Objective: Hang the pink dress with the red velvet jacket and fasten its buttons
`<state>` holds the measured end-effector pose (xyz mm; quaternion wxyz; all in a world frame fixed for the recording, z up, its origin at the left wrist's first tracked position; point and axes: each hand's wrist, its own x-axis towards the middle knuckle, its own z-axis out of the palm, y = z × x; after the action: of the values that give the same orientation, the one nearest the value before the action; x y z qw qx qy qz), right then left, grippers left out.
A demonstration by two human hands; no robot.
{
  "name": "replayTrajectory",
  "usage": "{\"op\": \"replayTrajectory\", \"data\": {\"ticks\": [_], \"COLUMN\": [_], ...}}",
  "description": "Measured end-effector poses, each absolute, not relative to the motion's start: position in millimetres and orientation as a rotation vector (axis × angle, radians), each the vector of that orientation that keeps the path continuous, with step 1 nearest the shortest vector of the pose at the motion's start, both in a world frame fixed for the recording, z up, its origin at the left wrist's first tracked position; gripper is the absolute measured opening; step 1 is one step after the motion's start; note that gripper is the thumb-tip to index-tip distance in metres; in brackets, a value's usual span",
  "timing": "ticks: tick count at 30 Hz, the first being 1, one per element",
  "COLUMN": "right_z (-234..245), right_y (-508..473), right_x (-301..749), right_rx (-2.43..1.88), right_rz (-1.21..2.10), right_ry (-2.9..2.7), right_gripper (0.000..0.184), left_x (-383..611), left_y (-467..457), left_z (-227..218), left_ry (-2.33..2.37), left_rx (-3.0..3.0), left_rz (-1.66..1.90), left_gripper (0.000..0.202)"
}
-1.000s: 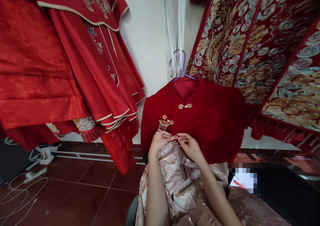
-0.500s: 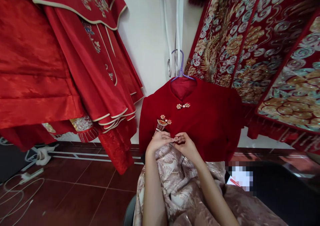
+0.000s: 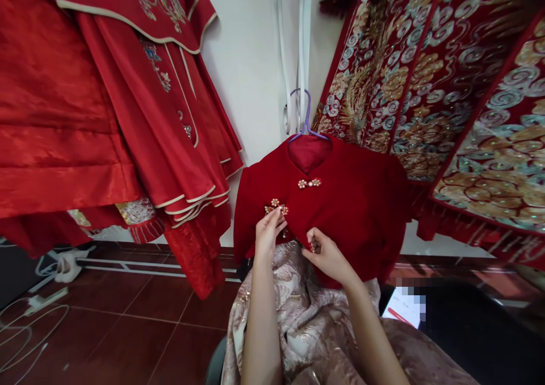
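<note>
A red velvet jacket (image 3: pixel 353 203) hangs in front of me on a purple hanger (image 3: pixel 306 127). One pair of beaded flower fasteners (image 3: pixel 309 184) joins its front below the collar. My left hand (image 3: pixel 267 234) is closed, fingertips pinching at a beaded flower ornament (image 3: pixel 281 209) on the jacket's left side; the fingers partly cover it. Lower down, my right hand (image 3: pixel 327 255) pinches the jacket's other front edge, at a beaded flower button (image 3: pixel 314 245). The front edges lie apart there. Pale brocade fabric (image 3: pixel 298 294) spreads over my lap under both forearms.
Red garments with cream piping (image 3: pixel 162 118) hang at the left. Heavily embroidered red garments (image 3: pixel 409 78) hang at the right. A power strip (image 3: pixel 46 301) with cables and a pale shoe (image 3: pixel 67 264) lie on the tiled floor. A black surface (image 3: pixel 477 328) stands at lower right.
My hands, which were together at the flower button, have moved apart. The left has gone up to the flower ornament; the right has shifted slightly right and down with the jacket edge.
</note>
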<state>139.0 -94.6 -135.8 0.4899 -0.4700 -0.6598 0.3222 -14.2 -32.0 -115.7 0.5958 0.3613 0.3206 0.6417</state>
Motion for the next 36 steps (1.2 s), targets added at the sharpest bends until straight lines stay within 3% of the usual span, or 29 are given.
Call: {"op": "replayTrajectory", "data": {"ticks": [23,32,36], "right_z": [-133.2,-126.2,-117.1], "right_y": [-98.1,-106.6,-118.2], "right_x": [134.2,137.7,157.5], "right_rx": [-1.124,-1.11,-1.046], "right_rz": [0.795,0.861,0.986], "right_ry": [-1.626,-1.691,-1.788], "right_gripper": [0.02,0.023,0.023], "left_x": [-2.7,-2.5,-1.2], "left_y": [-33.2,-38.2,-36.9], "left_z": [-114.4,-110.3,-86.6], "left_ry": [0.842,0.877,0.875], "left_rx": [0.761,0.791,1.054], "left_rz": [1.62,1.508,1.46], "left_gripper": [0.03,0.044,0.044]}}
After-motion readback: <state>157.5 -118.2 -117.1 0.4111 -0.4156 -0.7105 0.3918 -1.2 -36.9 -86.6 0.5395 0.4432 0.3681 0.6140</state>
